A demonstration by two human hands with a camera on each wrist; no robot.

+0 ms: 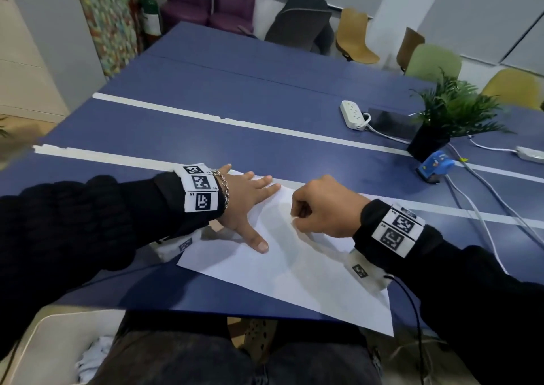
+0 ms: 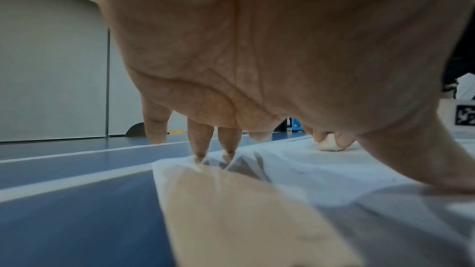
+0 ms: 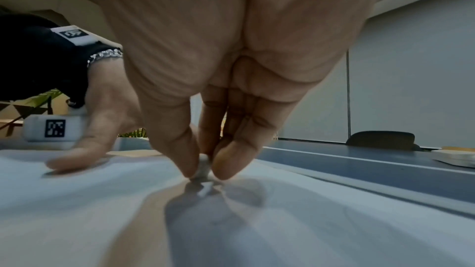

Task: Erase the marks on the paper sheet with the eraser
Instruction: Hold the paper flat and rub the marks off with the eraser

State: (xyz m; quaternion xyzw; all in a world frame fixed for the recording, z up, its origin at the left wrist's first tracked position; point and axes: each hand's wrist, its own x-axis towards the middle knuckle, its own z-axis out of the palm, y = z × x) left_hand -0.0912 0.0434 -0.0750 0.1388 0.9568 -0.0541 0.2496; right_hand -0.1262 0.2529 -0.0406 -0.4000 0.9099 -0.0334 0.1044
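- We judge the paper sheet [image 1: 294, 267] light, limp and quick to buckle or tear; best held flat close beside the rubbing spot.
- We judge the eraser [image 3: 204, 166], small and whitish, firm but easy to lose; pinch it low.
- Right hand [image 1: 323, 208] fingers pinch the eraser onto the sheet's far part.
- Left hand [image 1: 247, 205] fingers spread, pressing the sheet's left side onto the blue surface [image 1: 235, 96].
- No marks legible to us.

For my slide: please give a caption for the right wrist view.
Right hand pinches eraser onto paper sheet.
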